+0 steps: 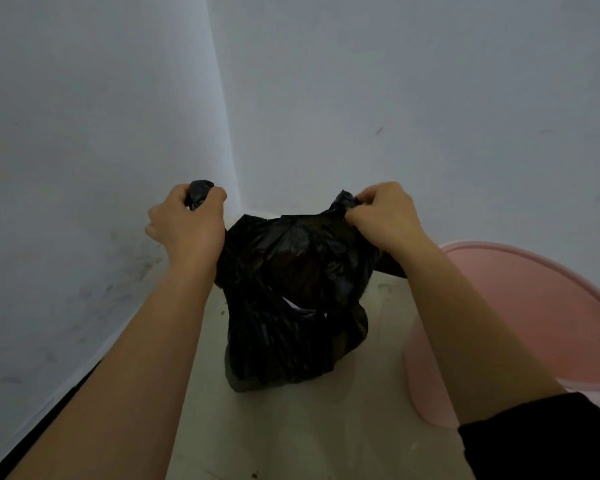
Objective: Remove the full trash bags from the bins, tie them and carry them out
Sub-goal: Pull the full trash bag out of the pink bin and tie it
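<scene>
A full black trash bag (291,306) stands on the pale floor in the corner of the room, outside the bin. My left hand (187,223) grips a bunched end of the bag's rim at the upper left, with a tuft of plastic sticking out of the fist. My right hand (381,213) pinches the opposite bunched end at the upper right. The rim is stretched between both hands, and the bag's mouth gapes a little in the middle. A pink bin (520,306) stands just to the right of the bag, partly behind my right forearm.
Two white walls meet in a corner (236,188) right behind the bag. A dark baseboard strip (49,414) runs along the left wall. The light floor (309,434) stretches toward me, with a few small specks of debris.
</scene>
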### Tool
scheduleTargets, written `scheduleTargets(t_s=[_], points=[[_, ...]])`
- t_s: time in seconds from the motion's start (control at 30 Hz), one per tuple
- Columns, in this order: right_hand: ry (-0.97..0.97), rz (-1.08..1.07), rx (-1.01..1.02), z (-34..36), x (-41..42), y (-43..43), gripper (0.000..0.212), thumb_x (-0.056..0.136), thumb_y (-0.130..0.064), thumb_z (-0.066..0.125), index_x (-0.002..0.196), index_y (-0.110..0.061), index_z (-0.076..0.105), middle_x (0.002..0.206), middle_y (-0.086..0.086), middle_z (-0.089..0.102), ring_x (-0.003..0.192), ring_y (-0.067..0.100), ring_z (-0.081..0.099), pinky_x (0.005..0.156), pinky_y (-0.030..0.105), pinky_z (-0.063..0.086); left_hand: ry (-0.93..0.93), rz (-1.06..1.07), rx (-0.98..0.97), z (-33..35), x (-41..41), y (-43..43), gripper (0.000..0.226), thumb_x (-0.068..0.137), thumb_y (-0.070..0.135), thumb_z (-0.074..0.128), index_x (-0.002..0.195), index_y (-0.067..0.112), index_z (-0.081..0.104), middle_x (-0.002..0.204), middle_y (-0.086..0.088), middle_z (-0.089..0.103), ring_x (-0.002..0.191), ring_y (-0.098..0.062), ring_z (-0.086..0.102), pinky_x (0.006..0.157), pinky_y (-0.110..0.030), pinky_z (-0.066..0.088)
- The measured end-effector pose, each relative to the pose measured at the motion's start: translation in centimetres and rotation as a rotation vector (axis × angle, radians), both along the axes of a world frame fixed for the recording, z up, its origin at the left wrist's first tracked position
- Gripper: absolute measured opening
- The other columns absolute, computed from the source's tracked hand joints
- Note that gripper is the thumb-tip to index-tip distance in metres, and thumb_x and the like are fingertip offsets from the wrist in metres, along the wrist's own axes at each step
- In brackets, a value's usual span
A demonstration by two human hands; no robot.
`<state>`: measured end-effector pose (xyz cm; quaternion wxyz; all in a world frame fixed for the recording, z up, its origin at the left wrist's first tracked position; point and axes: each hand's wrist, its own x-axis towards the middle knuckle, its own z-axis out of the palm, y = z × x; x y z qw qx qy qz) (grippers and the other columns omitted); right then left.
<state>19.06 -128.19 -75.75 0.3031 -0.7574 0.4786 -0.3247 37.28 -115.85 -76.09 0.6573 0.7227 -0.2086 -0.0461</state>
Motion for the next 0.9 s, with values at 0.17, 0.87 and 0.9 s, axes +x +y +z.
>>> scheduleTargets(t_s=[0.17, 0.87, 0.9], points=[[-0.263, -0.153, -0.399, 0.9, -0.3, 0.5, 0.023, 0.091, -0.015, 0.052, 0.110, -0.016, 0.065, 0.094, -0.002, 0.062, 0.084, 0.012, 0.056, 0.076, 0.021, 0.043, 0.110, -0.075, -0.236, 0.6, 0.2, 0.1, 0.014, 0.079, 0.016, 0.069, 0.089, 0.022, 0.061, 0.086, 0.004, 0.060, 0.076, -0.011, 0.057, 0.070, -0.026, 0.050], [-0.815, 0.361, 0.587, 2.8, 1.2, 1.9, 0.020, 0.087, -0.011, 0.049, 0.091, -0.003, 0.067, 0.064, 0.005, 0.063, 0.062, 0.018, 0.065, 0.079, 0.036, 0.051, -0.153, -0.456, 0.007, 0.3, -0.5, -1.1, 0.028, 0.086, 0.058, 0.052, 0.095, 0.035, 0.040, 0.077, 0.008, 0.046, 0.059, -0.009, 0.048, 0.057, -0.028, 0.052], [-0.737, 0.295, 0.495, 2.8, 1.5, 2.1, 0.016, 0.083, -0.012, 0.052, 0.085, -0.005, 0.067, 0.061, 0.003, 0.059, 0.059, 0.017, 0.061, 0.075, 0.035, 0.049, -0.127, -0.532, 0.040, 0.2, -0.6, -1.0, 0.037, 0.080, 0.058, 0.057, 0.099, 0.035, 0.036, 0.079, 0.007, 0.045, 0.059, -0.009, 0.047, 0.055, -0.028, 0.051]])
